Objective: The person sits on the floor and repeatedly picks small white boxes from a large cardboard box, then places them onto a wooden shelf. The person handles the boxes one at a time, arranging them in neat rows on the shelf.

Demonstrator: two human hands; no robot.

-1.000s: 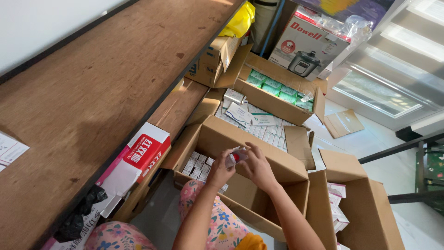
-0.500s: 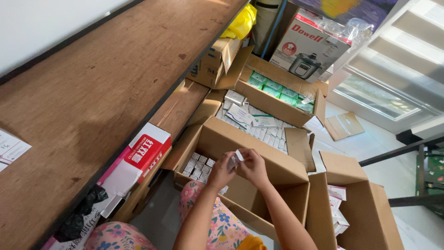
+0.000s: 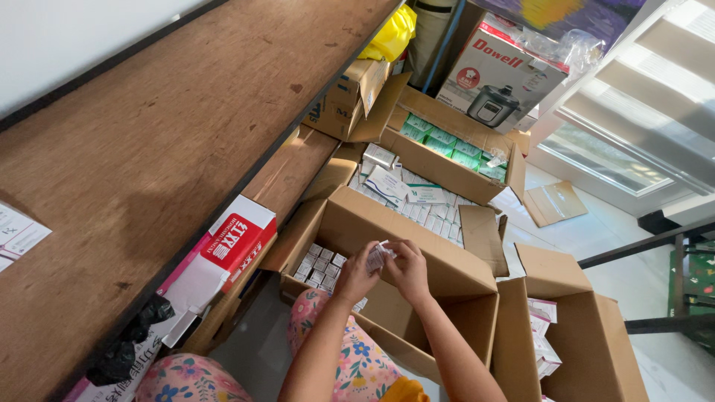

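Both of my hands meet over an open cardboard box [image 3: 439, 262] on the floor. My left hand [image 3: 356, 274] and my right hand [image 3: 409, 266] together pinch one small white packet [image 3: 377, 257] above the box. Inside the box, at its left end, lie rows of several small white packets [image 3: 319, 266]. My floral-patterned knees show below my arms.
A long wooden shelf [image 3: 171, 134] runs along the left. A red and white carton [image 3: 227, 249] sits under it. Further back stand a box of white packets [image 3: 417, 201], a box of green packets [image 3: 447, 145] and an appliance carton [image 3: 499, 74]. Another open box [image 3: 566, 327] stands at right.
My hands have stayed over the box and turned the small packet between the fingers; the view has shifted only slightly.
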